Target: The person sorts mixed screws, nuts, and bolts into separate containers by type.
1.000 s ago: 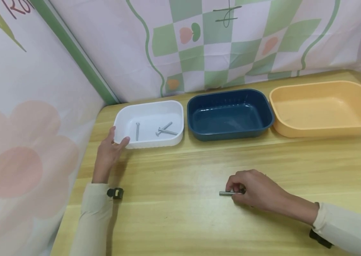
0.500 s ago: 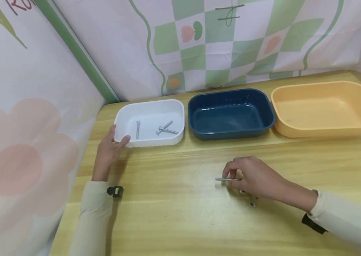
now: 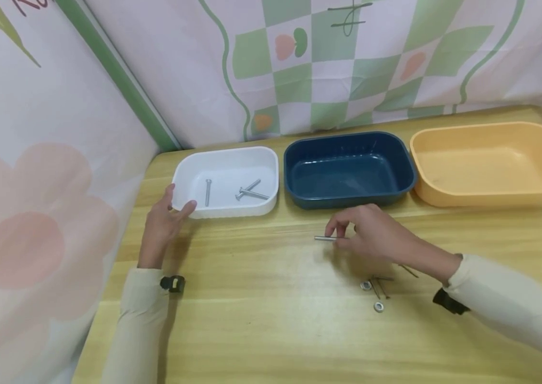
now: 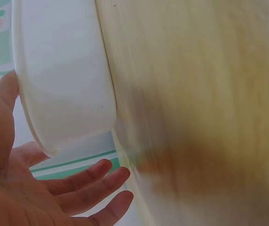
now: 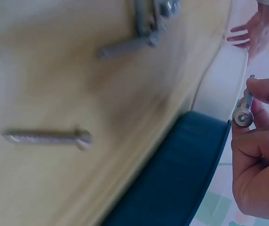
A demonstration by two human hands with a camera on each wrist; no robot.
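Steel bolt (image 3: 324, 238), pinched between the thumb and fingers of the right hand (image 3: 372, 232), was held roughly level above the table (image 3: 271, 330), just short of the blue box (image 3: 350, 202); its recessed round head faced the viewer in the right wrist view. Over the preceding second the hand had carried it away from the small parts toward the boxes, uncovering two nuts (image 3: 379, 310) and several screws (image 5: 45, 137). For the work in hand, this suggested that picking up was complete and placing was not, since the bolt lay in none of the boxes. The left hand (image 3: 162, 218) rested its thumb and a finger on the left end of the white box (image 3: 232, 213), the other fingers extended and free; this contact, unchanged, was probably a steadying one. Three bolts (image 3: 207, 193) lay in the white box, two of them crossed, likewise undisturbed. At the far right stood the yellow box (image 3: 492, 198); checked cloth (image 3: 324, 101) hung behind. Script (image 3: 20, 7) at the upper left was cut off and unreadable as a word. No brand or label could be made out.
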